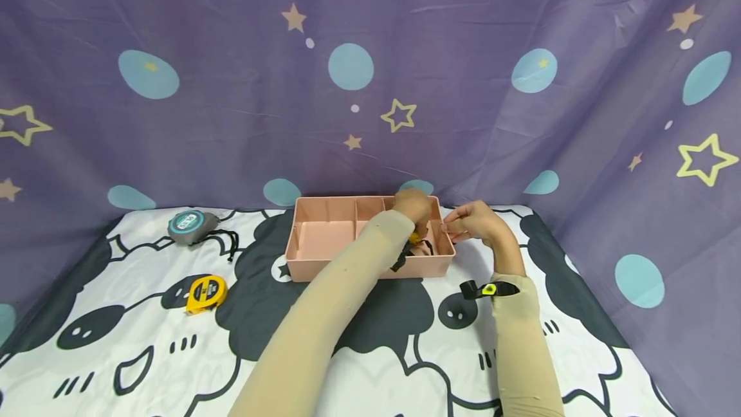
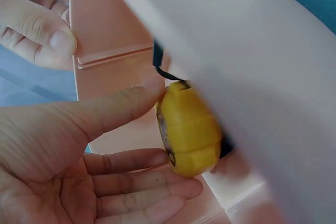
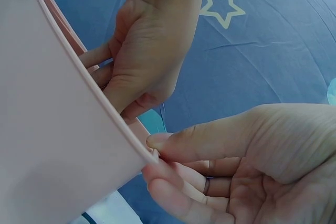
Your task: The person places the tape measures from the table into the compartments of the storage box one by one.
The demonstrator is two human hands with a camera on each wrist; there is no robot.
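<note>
A pink divided box [image 1: 327, 270] stands at the back of the cloth. My left hand [image 1: 415, 206] reaches down into its right compartment. There, in the left wrist view, thumb and fingers grip a small yellow tape measure [image 2: 190, 129] with a black strap [image 2: 167, 72]. From above, the forearm and hand cover most of that tape measure. Outside the box's right end, my right hand [image 1: 476, 221] pinches the wall's rim between thumb and fingers, as the right wrist view [image 3: 252, 166] of that hand shows.
A grey tape measure with a teal face [image 1: 193, 226] and black cord lies at the back left. Nearer, a yellow tape measure [image 1: 206, 293] lies on the patterned cloth [image 1: 370, 391]. A purple curtain [image 1: 243, 147] hangs close behind the box.
</note>
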